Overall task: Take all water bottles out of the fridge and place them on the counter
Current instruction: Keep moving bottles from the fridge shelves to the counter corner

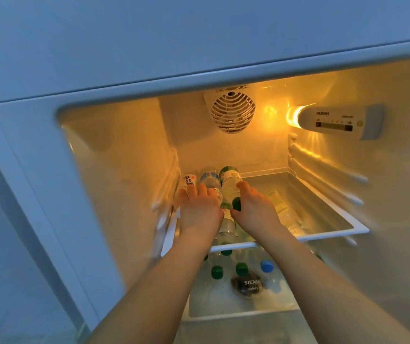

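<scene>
Reached past blurred lower bottles (241, 268); left hand (200, 209) curled over clear bottle (211, 184), right hand (256, 207) gripping green-capped bottle (230, 182), fingertips hidden.

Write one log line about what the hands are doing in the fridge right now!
left hand: grips bottles on top shelf | right hand: grips green-capped bottle | more bottles below | none out yet
</scene>
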Demonstrator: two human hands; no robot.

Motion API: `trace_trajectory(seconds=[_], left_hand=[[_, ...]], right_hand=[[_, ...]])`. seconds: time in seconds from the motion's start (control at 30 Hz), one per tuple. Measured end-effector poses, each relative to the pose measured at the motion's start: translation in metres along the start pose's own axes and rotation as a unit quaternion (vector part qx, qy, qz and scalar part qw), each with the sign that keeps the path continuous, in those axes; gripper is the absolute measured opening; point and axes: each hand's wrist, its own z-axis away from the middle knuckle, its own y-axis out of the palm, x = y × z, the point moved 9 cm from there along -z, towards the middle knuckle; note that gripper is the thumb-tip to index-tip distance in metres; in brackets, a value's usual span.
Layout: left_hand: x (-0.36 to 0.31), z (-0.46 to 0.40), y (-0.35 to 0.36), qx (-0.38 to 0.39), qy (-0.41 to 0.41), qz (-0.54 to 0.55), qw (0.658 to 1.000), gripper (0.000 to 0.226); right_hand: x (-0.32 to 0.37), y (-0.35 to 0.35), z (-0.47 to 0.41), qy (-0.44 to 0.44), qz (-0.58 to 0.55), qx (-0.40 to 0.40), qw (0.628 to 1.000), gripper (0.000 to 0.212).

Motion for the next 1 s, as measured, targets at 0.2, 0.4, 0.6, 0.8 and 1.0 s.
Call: trace_trajectory(seconds=[0.2, 0.4, 0.6, 0.8, 1.0], left_hand=[[-0.006, -0.006, -0.009, 0.006, 0.027, 0.028, 0.999, 0.038], [0.006, -0.013, -0.074, -0.082, 0.014, 0.138, 0.987, 0.038], [0.036, -0.040, -0.111, -0.072, -0.087, 0.397, 0.911, 0.030], [0.043, -0.063, -0.105, -0.130, -0.119, 0.505, 0.845, 0.036], [0.035, -0.079, -0.063, -0.142, -0.165, 0.598, 0.771, 0.030]], right_hand=[[-0.010, -0.031, 0.003, 0.019, -0.068, -0.066, 0.995, 0.034], [-0.008, -0.114, -0.002, 0.052, -0.148, -0.195, 0.968, 0.034], [-0.003, -0.167, -0.026, 0.080, -0.170, -0.214, 0.959, 0.030], [-0.011, -0.156, -0.036, 0.120, -0.286, -0.167, 0.936, 0.028], [-0.026, -0.133, -0.049, 0.155, -0.313, -0.117, 0.930, 0.011]])
